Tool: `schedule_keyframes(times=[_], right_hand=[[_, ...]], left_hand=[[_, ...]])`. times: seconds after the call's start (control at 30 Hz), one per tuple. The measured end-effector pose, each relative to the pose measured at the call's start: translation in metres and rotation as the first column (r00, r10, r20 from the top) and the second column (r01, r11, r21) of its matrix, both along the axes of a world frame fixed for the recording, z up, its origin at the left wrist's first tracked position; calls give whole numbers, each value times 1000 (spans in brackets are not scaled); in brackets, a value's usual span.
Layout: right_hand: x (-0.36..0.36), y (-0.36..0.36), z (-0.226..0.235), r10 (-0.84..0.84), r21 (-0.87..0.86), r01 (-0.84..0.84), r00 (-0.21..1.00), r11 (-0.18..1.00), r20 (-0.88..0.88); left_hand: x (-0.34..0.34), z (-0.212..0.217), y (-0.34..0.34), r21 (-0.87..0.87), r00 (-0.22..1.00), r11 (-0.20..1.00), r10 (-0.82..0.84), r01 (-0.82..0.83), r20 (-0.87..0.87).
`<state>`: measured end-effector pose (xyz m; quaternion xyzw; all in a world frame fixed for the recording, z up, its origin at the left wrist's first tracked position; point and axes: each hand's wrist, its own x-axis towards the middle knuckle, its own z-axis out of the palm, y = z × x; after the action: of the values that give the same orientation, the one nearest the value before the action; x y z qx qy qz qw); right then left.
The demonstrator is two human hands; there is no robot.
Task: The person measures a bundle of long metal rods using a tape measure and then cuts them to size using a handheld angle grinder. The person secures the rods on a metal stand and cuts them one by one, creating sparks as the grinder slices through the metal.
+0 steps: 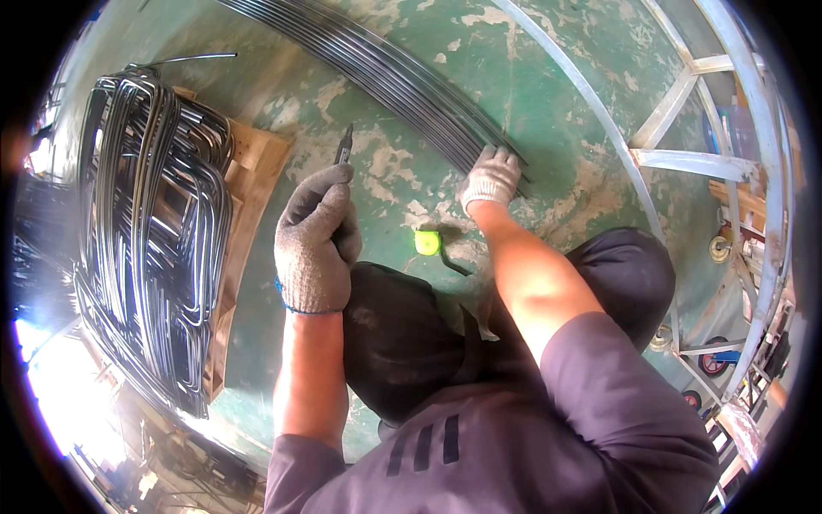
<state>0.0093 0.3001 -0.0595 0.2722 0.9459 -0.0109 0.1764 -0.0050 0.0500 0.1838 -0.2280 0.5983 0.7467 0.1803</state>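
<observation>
My left hand [318,242], in a grey-coated work glove with a blue cuff edge, is raised above my knee. It is closed around a black marker [344,146] whose tip points up. At the near end of a long bundle of thin metal rods [377,81] lies my right hand [491,178], also gloved. Its fingers are bent over the rod ends; the fingertips are partly hidden. A yellow-green tape measure [426,242] with a dark strap sits on the floor between my two arms.
To the left, a wooden pallet [257,158] bears a heap of bent metal tubes [154,223]. A curved pale metal frame [698,163] stands along the right side, with wheels and other gear behind it. The green floor [591,128] is worn and patchy.
</observation>
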Motion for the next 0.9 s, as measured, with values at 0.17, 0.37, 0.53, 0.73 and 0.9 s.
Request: schedule_keyframes(times=[0.17, 0.37, 0.53, 0.73, 0.9], right_hand=[[-20, 34, -1, -163, -22, 164, 986, 986, 21], [-16, 23, -4, 17, -58, -12, 996, 998, 84], [-11, 9, -12, 121, -71, -113, 985, 991, 121], [-9, 5, -16, 75, -235, -36, 984, 971, 159], [-16, 12, -12, 12, -240, 37, 980, 970, 201]], left_hand=[[-6, -4, 12, -9, 1000, 999, -31, 31, 1], [-10, -6, 23, -42, 999, 998, -36, 36, 7], [-10, -2, 34, -103, 998, 993, -54, 55, 15], [-7, 1, 31, -109, 999, 994, -30, 31, 11], [-9, 3, 32, -120, 1000, 993, -17, 19, 13]])
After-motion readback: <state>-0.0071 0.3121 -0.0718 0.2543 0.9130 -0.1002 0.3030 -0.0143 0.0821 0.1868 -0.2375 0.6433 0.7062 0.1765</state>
